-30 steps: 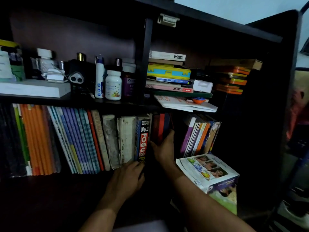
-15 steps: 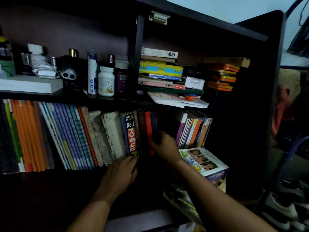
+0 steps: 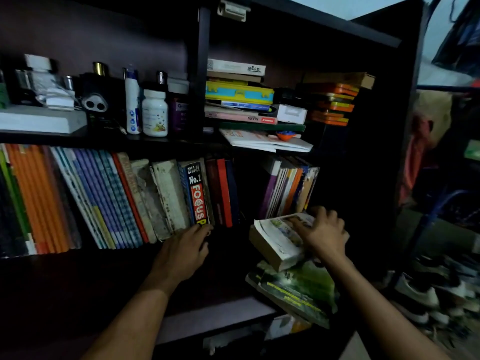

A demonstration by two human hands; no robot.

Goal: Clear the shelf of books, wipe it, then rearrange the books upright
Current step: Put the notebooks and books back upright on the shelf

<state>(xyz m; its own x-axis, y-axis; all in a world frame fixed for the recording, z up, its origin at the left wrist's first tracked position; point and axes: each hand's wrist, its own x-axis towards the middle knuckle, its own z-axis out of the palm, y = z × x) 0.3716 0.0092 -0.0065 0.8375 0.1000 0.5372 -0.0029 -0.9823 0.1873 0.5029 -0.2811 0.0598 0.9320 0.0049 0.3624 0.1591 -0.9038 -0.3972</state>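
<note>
We are in the rearranging step, our left hand [image 3: 185,252] pressing straight fingers against the row of upright books [image 3: 124,201] on the shelf [image 3: 52,271], while our right hand [image 3: 323,233] curls round one thick book [image 3: 275,241], which next needs standing upright just right of the left fingers.

Dim, deep shadows, slight blur, wide-angle distortion

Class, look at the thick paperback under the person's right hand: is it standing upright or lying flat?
Lying flat, slightly tilted. The thick paperback shows its cover upward and rests on a green book, with the right hand on top.
</note>
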